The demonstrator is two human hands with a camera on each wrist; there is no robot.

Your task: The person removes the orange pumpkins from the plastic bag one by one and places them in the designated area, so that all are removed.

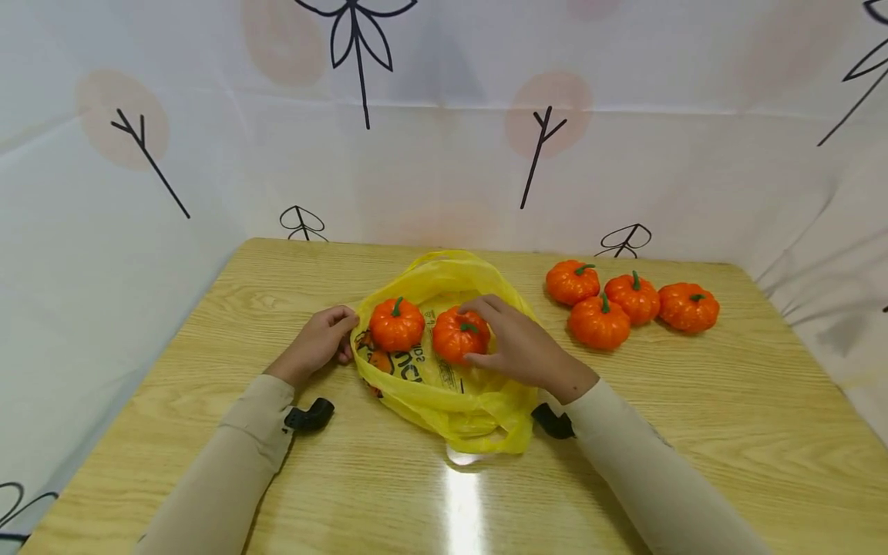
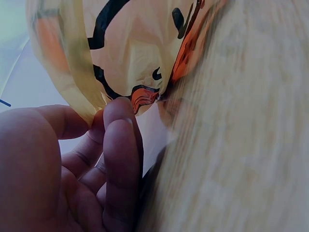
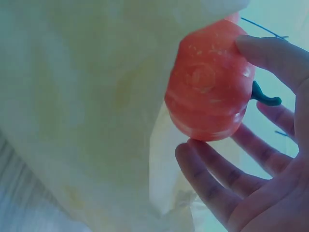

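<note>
A yellow plastic bag [image 1: 479, 270] lies spread wide on the table, its mouth facing up. My left hand [image 1: 322, 339] pinches the left rim of the bag between thumb and fingers, as the left wrist view shows up close. One small orange pumpkin [image 1: 397, 324] with a green stem sits inside at the left. Over the middle of the bag my right hand [image 1: 516, 343] grips a second pumpkin [image 3: 212, 87], thumb on one side and fingers on the other. Whether that pumpkin touches the bag's bottom, I cannot tell.
Several more orange pumpkins [image 1: 600, 324] stand in a group on the wooden table [image 1: 694, 432], right of the bag. A patterned white cloth [image 1: 444, 177] hangs behind the table. Black wrist devices [image 1: 309, 415] are worn at both sleeves.
</note>
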